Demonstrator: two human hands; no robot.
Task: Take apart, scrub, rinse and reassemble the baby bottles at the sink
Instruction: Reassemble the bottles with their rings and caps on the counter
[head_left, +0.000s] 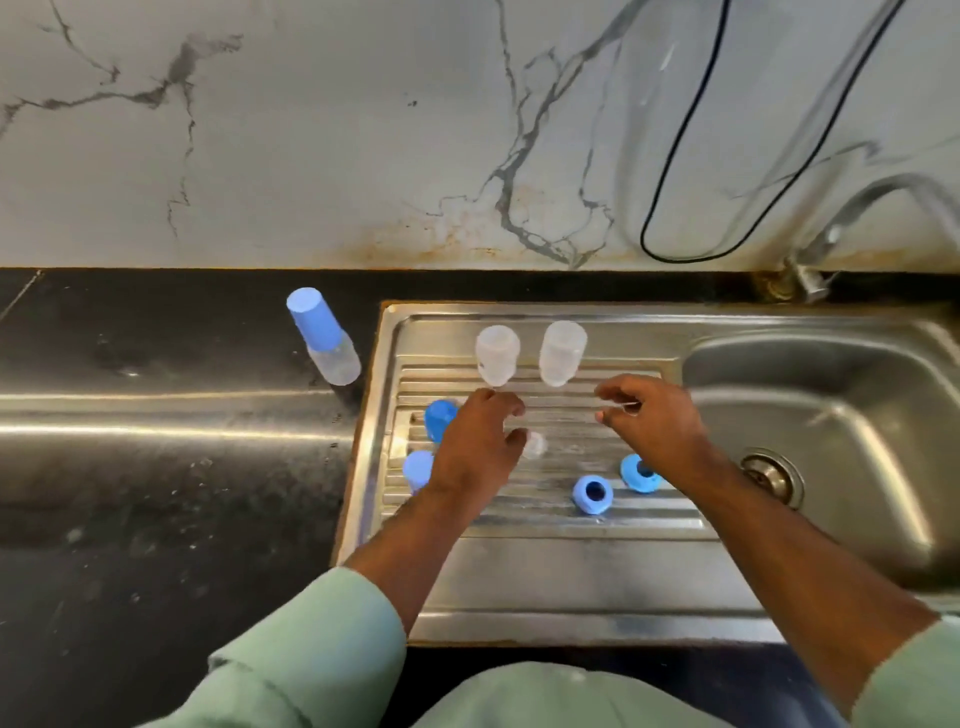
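Two clear bottle bodies (497, 356) (561, 353) stand upside down on the steel drainboard (519, 582). My left hand (478, 441) hovers over the ribs with curled fingers. Its thumb tip is against a small clear nipple (536, 445), and the blur hides whether it pinches it. My right hand (649, 421) hangs beside it with loosely curled fingers, and I make out nothing in it. Two blue caps (440, 418) (418, 467) sit left of my left hand. Two blue collar rings (592, 493) (641, 474) lie near my right wrist.
An assembled bottle with a blue cap (322, 338) stands on the black counter (156, 467) left of the sink. The basin (831, 415) with its drain (771, 475) is at the right, below the tap (831, 234). A black cable (670, 156) hangs on the marble wall.
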